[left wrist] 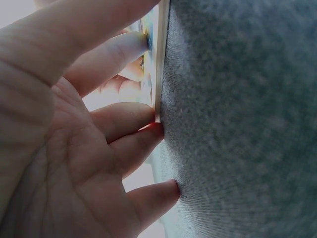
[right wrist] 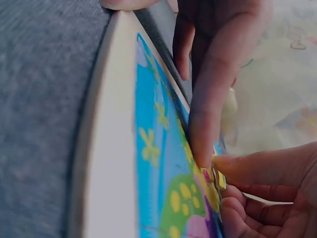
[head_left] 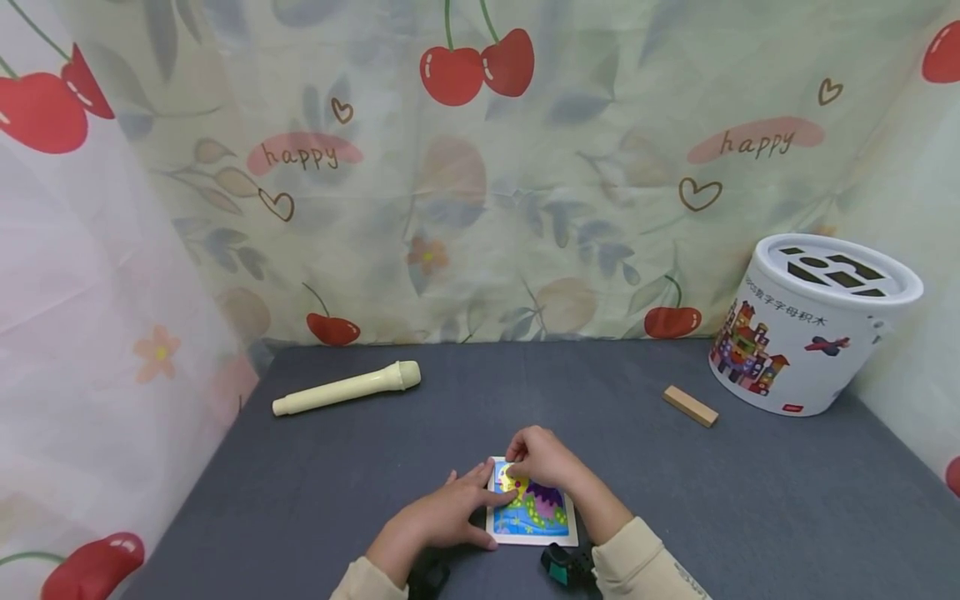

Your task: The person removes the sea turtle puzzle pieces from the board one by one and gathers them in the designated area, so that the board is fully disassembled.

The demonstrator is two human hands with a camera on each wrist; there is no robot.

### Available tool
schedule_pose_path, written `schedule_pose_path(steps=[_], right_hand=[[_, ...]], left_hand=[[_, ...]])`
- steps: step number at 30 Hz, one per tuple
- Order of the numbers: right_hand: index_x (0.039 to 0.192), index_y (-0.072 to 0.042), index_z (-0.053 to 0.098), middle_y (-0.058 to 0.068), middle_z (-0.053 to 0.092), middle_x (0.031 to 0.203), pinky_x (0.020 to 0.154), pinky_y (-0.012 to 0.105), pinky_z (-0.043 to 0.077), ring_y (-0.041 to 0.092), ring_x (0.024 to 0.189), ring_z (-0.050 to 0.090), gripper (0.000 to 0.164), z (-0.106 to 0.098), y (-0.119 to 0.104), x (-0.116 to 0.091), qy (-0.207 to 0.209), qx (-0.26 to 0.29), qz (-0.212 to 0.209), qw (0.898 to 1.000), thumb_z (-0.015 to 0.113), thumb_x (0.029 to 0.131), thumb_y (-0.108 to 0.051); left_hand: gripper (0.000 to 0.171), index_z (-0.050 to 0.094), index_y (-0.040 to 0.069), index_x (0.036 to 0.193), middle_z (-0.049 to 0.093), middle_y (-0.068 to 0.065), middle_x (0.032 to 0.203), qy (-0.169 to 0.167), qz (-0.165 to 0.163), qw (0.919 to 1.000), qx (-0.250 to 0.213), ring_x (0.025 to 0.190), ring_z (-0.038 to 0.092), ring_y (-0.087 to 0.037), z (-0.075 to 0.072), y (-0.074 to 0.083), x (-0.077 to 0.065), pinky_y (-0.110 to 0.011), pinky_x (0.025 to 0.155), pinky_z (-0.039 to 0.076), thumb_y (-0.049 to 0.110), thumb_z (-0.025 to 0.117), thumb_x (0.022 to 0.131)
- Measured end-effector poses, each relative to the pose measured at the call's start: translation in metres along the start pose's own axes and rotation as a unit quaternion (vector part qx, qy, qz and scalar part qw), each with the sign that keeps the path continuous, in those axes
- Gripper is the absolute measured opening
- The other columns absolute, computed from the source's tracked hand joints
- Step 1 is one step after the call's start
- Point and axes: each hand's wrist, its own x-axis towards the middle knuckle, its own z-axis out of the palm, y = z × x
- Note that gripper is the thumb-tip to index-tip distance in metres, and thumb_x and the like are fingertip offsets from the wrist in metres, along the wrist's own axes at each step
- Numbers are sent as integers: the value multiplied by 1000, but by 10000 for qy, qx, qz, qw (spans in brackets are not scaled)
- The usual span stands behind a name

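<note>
A small jigsaw puzzle (head_left: 525,530) in a pale wooden frame lies on the dark table, showing a colourful cartoon on blue. My left hand (head_left: 452,510) rests at its left side. The left index finger presses on the yellow part of the picture, with the thumb at the lower left corner and other fingertips along the frame's edge. From the far side my right hand (head_left: 546,458) reaches over the top of the puzzle. In the right wrist view its thumb and curled fingers pinch a puzzle piece (right wrist: 221,179), whose edge stands up beside the left fingertip.
A cream toy microphone (head_left: 348,389) lies at the back left. At the back right are a wooden block (head_left: 691,407) and a white bucket (head_left: 813,329) with shaped holes in its lid. A printed curtain (head_left: 510,250) closes off the table's far edge.
</note>
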Motion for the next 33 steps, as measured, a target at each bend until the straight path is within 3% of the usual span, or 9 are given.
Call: schedule_pose_path(steps=[5, 13, 26, 33], right_hand=[[79, 0, 64, 2, 58, 70, 56, 23, 46, 10, 62, 53, 5, -3, 4, 2, -187, 421, -59, 9989, 68, 79, 0], [86, 6, 63, 9, 64, 67, 58, 29, 54, 11, 59, 61, 5, -8, 14, 5, -643, 1387, -139, 9882, 63, 84, 1], [89, 4, 64, 4, 64, 68, 55, 26, 48, 10, 59, 59, 11, -27, 25, 2, -574, 1346, 60, 9892, 64, 85, -6], [90, 6, 63, 4, 63, 68, 57, 27, 51, 11, 57, 56, 12, -39, 36, -3, -462, 1360, 136, 9895, 64, 85, -5]], left_hand=[[59, 50, 30, 135, 17, -12, 156, -38, -85, 9999, -37, 145, 15, -28, 0, 0, 0, -61, 110, 15, 32, 72, 80], [59, 50, 30, 134, 17, -12, 156, -2, -99, 9999, 37, 145, 15, -27, 1, 1, 2, -60, 110, 16, 33, 72, 79], [61, 48, 31, 136, 17, -14, 155, 34, -139, 9999, 71, 144, 15, -27, 1, 2, 0, -61, 110, 16, 34, 71, 80], [61, 48, 33, 136, 17, -13, 156, 49, -277, 9996, 98, 144, 16, -26, 3, 2, 2, -59, 111, 15, 36, 71, 80]])
